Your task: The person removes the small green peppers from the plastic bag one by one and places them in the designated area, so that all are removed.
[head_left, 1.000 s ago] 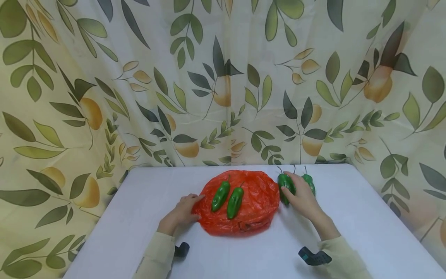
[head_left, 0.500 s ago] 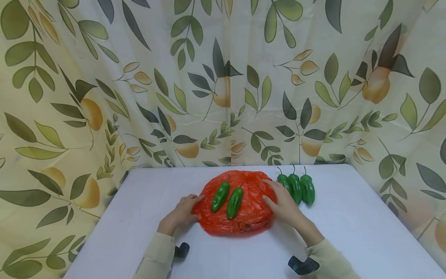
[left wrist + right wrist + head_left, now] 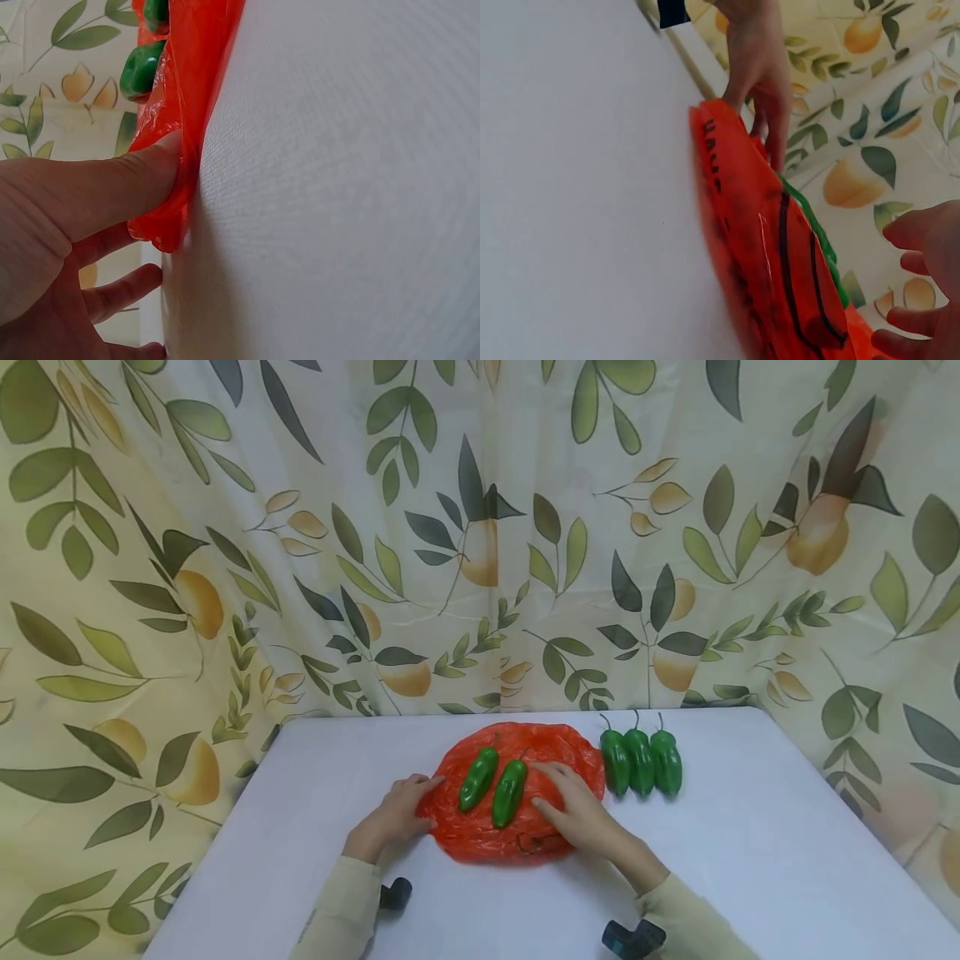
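Right hand (image 3: pixel 579 814): thumb and fingers spread wide, nothing held. Green pepper (image 3: pixel 509 795), right one of pair on red bag (image 3: pixel 480 843), lies just left of fingertips; long axis runs near to far, stem end far. Left hand (image 3: pixel 401 811), farther from it, pinches bag's left edge.

From my end I saw a crumpled red plastic bag (image 3: pixel 480 837) spread in a rough round on the desk (image 3: pixel 472 910), black markings (image 3: pixel 536 841) near its five o'clock edge. A glossy green pepper (image 3: pixel 509 794) lay on its middle; a second green pepper (image 3: pixel 477 780) lay beside that, apart, at ten o'clock. Both pointed stem-first toward one o'clock.
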The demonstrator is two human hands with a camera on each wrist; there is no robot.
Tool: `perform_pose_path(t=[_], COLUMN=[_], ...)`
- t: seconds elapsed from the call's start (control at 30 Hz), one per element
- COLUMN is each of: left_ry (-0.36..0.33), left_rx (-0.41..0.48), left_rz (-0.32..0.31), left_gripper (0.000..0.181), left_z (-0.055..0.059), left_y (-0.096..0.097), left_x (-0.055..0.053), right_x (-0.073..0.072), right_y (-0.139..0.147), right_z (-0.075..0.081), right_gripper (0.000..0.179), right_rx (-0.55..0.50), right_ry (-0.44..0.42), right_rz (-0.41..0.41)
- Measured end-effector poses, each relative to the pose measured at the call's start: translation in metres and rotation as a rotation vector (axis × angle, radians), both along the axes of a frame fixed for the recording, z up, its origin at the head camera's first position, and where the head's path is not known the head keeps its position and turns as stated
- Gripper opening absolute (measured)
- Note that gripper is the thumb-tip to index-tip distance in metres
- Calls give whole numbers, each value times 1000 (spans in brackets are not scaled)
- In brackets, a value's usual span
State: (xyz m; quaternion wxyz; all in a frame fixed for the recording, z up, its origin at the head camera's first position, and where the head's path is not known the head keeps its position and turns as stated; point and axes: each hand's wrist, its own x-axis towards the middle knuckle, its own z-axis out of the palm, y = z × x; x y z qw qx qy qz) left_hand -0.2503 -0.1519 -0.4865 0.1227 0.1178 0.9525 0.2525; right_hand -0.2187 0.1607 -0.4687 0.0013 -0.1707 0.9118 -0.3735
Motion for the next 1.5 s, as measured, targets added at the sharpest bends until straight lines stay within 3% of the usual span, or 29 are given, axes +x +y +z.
perform_pose_path(t=[0.27, 0.6, 0.8, 1.13, 1.33, 1.5], left_ry=[-5, 2, 4, 8, 12, 10], left_rx=[-4, 24, 27, 20, 16, 30], left_rz=[9, 11, 6, 8, 11, 13], left_gripper=[74, 73, 72, 74, 74, 73], left_z=[0, -1, 3, 7, 6, 5], left_y=[-4, -4, -1, 3, 3, 2], left_x=[1, 5, 8, 10, 8, 7], right_x=[-8, -3, 1, 0, -5, -6], right_y=[-30, -47, -49, -46, -39, -32], right_z=[-4, -23, -26, -27, -21, -15], right_gripper=[56, 54, 51, 41, 27, 32], right_rx=[-24, 78, 87, 9, -60, -97], right_ry=[-104, -96, -115, -113, -92, -91], right_rz=[3, 10, 2, -55, -48, -17])
